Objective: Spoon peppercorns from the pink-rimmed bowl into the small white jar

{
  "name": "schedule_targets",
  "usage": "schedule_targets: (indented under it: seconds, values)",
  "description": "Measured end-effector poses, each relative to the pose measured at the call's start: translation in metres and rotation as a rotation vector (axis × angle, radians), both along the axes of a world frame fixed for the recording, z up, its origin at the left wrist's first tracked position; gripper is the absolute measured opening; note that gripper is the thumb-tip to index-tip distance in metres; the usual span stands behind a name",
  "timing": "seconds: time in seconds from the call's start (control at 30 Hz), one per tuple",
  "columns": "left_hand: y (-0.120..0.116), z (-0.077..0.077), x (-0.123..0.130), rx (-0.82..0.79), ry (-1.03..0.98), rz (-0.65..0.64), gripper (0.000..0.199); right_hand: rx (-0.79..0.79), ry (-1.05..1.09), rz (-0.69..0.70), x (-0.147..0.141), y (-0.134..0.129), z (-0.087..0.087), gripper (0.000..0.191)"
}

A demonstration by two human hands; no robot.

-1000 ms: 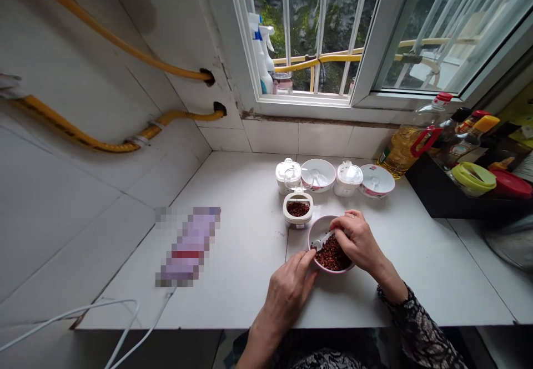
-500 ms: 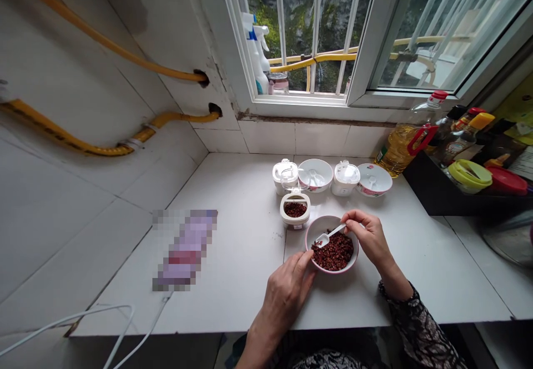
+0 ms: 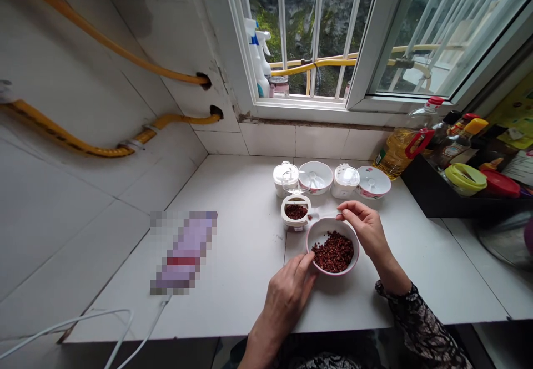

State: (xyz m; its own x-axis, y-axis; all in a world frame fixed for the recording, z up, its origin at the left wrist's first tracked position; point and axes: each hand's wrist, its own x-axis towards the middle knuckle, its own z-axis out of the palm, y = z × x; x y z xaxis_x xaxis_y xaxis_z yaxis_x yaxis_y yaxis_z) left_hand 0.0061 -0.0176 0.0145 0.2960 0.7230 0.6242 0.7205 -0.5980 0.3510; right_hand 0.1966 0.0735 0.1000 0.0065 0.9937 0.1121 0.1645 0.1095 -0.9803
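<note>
A white bowl with a pink rim (image 3: 332, 246) holds dark red dried bits that look like peppercorns. My left hand (image 3: 289, 291) grips the bowl's left rim between thumb and fingers. Pinched in my right hand (image 3: 362, 227) is a small white spoon (image 3: 327, 214), held level over the bowl's back edge. The spoon's tip, blurred and carrying a few red bits, points left at an open white jar (image 3: 295, 212). The same red bits lie inside this jar, and its clear lid is tipped back.
Behind stand two lidded white jars (image 3: 286, 176) (image 3: 346, 179) and two bowls (image 3: 315, 177) (image 3: 374, 182) with spoons. An oil bottle (image 3: 397, 147) and a black box (image 3: 428, 197) of condiments are at right. A blurred purple object (image 3: 187, 252) lies left, beside a white cable (image 3: 144, 333).
My right hand has lifted the spoon out of the red bits and moved it back, towards the open jar. My left hand still holds the bowl.
</note>
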Motion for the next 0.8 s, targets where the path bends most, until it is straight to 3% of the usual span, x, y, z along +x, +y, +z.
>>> schedule_targets:
  seconds: [0.1,0.2,0.3,0.4,0.5,0.63,0.8]
  values:
    - [0.0,0.0,0.0,0.003,0.005,-0.002,0.034,0.147,-0.078,-0.013,-0.011,0.0,0.003,0.016]
    - [0.0,0.0,0.001,0.0,0.007,-0.002,0.032,0.394,-0.294,0.002,-0.022,-0.001,0.003,0.014]
    - [0.001,0.0,0.001,0.002,0.001,0.001,0.031,0.681,-0.566,0.114,-0.028,-0.002,0.001,0.023]
    - [0.001,-0.001,0.001,0.006,0.003,0.005,0.031,0.827,-0.693,0.179,-0.028,-0.002,0.001,0.03]
    - [0.001,-0.001,0.001,0.011,0.008,0.008,0.03,0.821,-0.653,0.103,-0.023,-0.003,0.005,0.027]
    - [0.001,-0.002,0.0,0.013,0.012,0.005,0.03,0.676,-0.554,-0.001,-0.013,-0.004,0.011,0.019]
    - [0.0,-0.001,0.0,0.009,0.012,0.001,0.03,0.635,-0.529,-0.03,0.006,-0.006,0.008,0.012]
